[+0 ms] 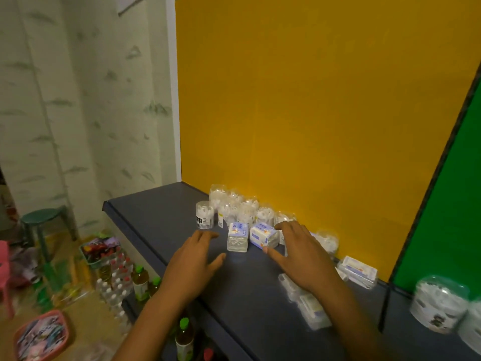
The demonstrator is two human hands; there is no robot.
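Floor, far left: green stool [43, 214] by the wall, pink basket [41, 334] in the near corner, green basket [96, 251] of packets beside the shelf end. Bottles [117, 282] stand in a cluster below the shelf edge.

Shelf [161, 220]: dark grey, runs from left-back to right-front. Yellow panel [312, 100] behind it.

One labelled jar [204, 214] of cotton swabs stands alone, just left of a group of jars [234, 207] packed against the yellow panel.

Left hand [192, 259]: palm down, fingers straight and spread, thumb out to the right. Holds nothing. Fingertips near the lone jar, thumb tip just short of the left pack [237, 238]; no contact seen.

Left pack: small tissue pack, upright on the shelf, in front of the jars. Right pack [263, 234] is just beside it, tilted, its blue-printed face up.

Right hand [299, 254]: palm down, fingers straight and slightly spread, reaching past the far right side of the right pack. Thumb tip touches the pack's near corner. Not closed round it.

Right of that hand: clear flat boxes [359, 272] against the panel, and more, blurred, near the shelf's front edge.

Far right: green panel [447, 191], with a large jar [440, 303] on the shelf below it.
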